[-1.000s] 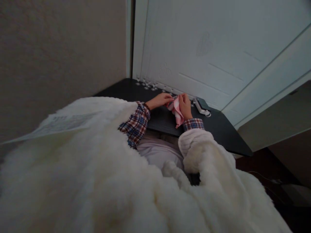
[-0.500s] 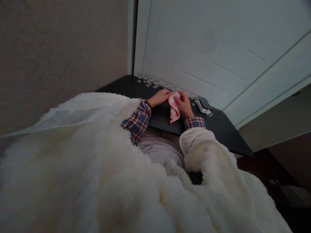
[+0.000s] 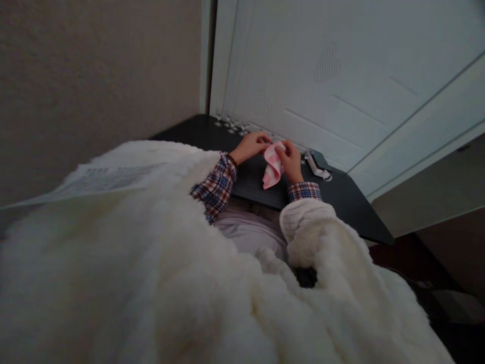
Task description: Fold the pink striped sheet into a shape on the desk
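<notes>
A pink-and-white cloth hangs folded from my right hand, whose fingers are closed on its upper edge above the black table. Close beside the cloth's top left edge is my left hand, its fingers bent into a pinch. Whatever sits between those fingertips is too small and dark to make out. Past my left hand, several small clear stemmed glasses stand along the table's back edge. Another small clear glass is just right of my right hand, partly hidden.
A white object with a ring lies on the right of the black table, beside a dark flat item. Behind the table rises a white panel with heart reliefs. White fluffy fabric covers my lap and arms.
My left hand has risen slightly and its fingers have lifted off the cloth's edge. The cloth's lower tip has swung a little left and up; my right hand keeps hold of it.
</notes>
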Motion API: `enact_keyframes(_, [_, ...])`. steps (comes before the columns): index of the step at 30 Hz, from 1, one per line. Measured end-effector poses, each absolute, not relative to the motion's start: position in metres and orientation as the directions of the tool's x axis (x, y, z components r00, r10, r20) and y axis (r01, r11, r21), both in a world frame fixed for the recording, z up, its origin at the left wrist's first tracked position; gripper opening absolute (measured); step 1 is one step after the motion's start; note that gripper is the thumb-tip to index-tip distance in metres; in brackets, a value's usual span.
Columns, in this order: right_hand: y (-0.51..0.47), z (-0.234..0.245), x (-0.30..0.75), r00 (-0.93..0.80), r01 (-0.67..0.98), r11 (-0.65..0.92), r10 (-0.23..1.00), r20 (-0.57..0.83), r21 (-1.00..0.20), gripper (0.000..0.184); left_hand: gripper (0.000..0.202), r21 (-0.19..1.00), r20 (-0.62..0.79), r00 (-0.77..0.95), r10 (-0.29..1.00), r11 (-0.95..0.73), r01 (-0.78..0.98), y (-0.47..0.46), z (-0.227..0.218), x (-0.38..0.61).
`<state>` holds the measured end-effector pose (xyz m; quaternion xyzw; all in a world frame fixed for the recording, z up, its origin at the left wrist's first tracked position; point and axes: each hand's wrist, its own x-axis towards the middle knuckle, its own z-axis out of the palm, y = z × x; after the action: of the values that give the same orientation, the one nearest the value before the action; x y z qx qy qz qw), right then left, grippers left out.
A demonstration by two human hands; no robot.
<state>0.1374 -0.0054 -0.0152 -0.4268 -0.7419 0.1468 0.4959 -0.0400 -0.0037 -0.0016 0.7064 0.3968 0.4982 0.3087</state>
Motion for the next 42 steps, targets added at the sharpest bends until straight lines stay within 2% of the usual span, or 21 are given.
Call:
enact_keyframes(11, [-0.006, -0.016, 0.138, -0.181, 0.451, 0.631, 0.758, 0.627, -0.632, 0.029, 0.007, 0.873, 0.413, 0.252, 0.875, -0.459, 0.166, -0.002, -0.002, -0.04])
enact_keyframes(17, [-0.004, -0.016, 0.139, -0.149, 0.506, 0.608, 0.76, 0.633, -0.611, 0.033, 0.01, 0.867, 0.425, 0.201, 0.883, -0.461, 0.188, -0.006, -0.003, -0.039])
enact_keyframes(20, [-0.001, -0.017, 0.141, -0.117, 0.509, 0.59, 0.769, 0.628, -0.627, 0.036, 0.017, 0.888, 0.414, 0.171, 0.894, -0.438, 0.138, -0.007, -0.002, -0.037])
enact_keyframes(28, [0.013, -0.026, 0.15, -0.043, 0.552, 0.543, 0.777, 0.628, -0.634, 0.046, 0.019, 0.912, 0.399, 0.211, 0.892, -0.411, 0.012, -0.01, 0.003, -0.039])
enact_keyframes(33, [0.012, -0.025, 0.148, -0.007, 0.486, 0.543, 0.785, 0.619, -0.684, 0.051, 0.017, 0.922, 0.379, 0.166, 0.91, -0.386, 0.011, -0.011, 0.003, -0.043])
enact_keyframes(37, [0.008, -0.023, 0.143, -0.073, 0.388, 0.609, 0.769, 0.635, -0.692, 0.055, 0.015, 0.926, 0.363, 0.136, 0.922, -0.373, 0.056, -0.009, 0.002, -0.043])
enact_keyframes(42, [0.005, -0.026, 0.14, -0.19, 0.392, 0.627, 0.771, 0.608, -0.673, 0.053, 0.019, 0.899, 0.393, 0.216, 0.894, -0.423, 0.116, -0.005, -0.002, -0.04])
